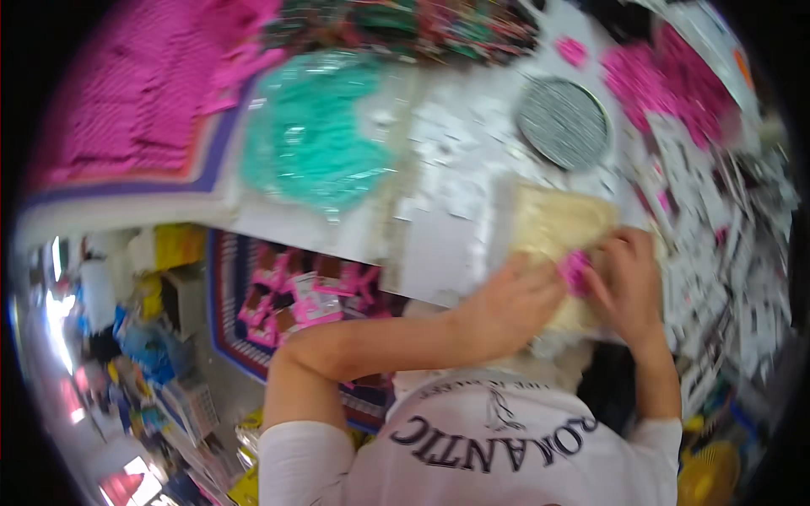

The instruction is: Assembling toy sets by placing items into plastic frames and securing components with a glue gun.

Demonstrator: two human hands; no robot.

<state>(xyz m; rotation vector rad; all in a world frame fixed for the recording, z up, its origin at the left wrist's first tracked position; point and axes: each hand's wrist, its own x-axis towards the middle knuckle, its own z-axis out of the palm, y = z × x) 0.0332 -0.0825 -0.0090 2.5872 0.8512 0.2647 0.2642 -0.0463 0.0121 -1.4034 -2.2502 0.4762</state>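
My left hand [519, 304] and my right hand [630, 282] meet over a pale yellow pad [553, 219] at the table's near edge. Between their fingertips is a small bright pink piece [575, 271], soft-looking and blurred, its kind not clear. The left fingers are closed at its left side. On the other side, my right fingers are curled and the thumb presses toward it. A round grey dish [563, 123] with a ridged-looking surface sits beyond the pad. Small white pieces [460, 156] are scattered left of the dish.
A clear bag of turquoise material [312, 131] lies left of centre. Stacked pink pieces [135, 93] fill the far left. Pink strips [645, 80] lie at the far right, above many white cards [742, 253]. Below the table, a blue-rimmed basket [221, 291] holds pink packs.
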